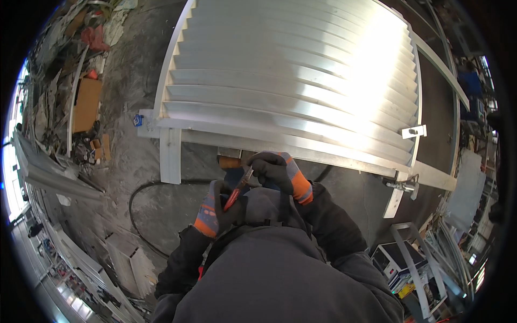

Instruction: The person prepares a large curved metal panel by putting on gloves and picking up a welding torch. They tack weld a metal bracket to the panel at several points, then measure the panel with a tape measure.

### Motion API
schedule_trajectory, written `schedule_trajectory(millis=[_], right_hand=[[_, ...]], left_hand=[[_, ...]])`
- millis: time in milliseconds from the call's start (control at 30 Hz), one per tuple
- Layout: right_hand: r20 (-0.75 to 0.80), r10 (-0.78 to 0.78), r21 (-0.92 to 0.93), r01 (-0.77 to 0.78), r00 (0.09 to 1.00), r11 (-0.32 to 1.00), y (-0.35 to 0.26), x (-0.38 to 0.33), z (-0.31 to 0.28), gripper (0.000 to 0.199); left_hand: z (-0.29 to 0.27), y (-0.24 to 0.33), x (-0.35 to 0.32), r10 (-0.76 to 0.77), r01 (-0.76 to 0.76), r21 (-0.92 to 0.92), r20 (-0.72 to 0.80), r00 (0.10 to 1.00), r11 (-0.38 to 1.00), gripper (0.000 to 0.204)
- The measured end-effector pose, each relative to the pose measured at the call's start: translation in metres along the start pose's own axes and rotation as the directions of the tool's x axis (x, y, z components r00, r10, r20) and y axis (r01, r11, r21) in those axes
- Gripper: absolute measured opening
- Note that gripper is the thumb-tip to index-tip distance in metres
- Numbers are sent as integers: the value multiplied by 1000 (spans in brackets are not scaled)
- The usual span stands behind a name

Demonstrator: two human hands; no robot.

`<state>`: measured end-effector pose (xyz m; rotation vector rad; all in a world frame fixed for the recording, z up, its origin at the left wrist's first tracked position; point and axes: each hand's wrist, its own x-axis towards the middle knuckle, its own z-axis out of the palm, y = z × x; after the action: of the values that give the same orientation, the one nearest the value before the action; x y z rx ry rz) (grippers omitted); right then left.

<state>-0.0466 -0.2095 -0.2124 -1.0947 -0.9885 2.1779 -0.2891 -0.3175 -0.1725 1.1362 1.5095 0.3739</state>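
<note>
My left hand (216,210), in a grey and orange work glove, is closed around the red handle of a slim hand tool (232,197). The tool slants up to the right, and its thin, paler end reaches the fingers of my right hand (273,171). That hand wears a matching glove, its fingers curled together at the tip; whether they grip the tool or some small piece is hidden. Just beyond both hands lies the near edge of a large slatted metal panel (258,97), shiny like aluminium.
Metal bars (171,156) support the panel, with a clamp (404,185) at its near right corner. A black cable (132,207) curves over the floor on the left. Scrap and a cardboard box (87,105) lie far left; a boxy machine (396,264) stands at lower right.
</note>
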Motion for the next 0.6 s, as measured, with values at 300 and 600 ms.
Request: schedule_trajectory(millis=[300,600], right_hand=[[249,262,-156,-229,932,961,51,156,86,34],[357,-174,-902,387,918,192,130,473,292,80]], left_hand=[[18,-133,-31,-253,82,-445,-339,906,892,23],[-39,-203,-45,-752,-293,-956,-200,628,10,21]])
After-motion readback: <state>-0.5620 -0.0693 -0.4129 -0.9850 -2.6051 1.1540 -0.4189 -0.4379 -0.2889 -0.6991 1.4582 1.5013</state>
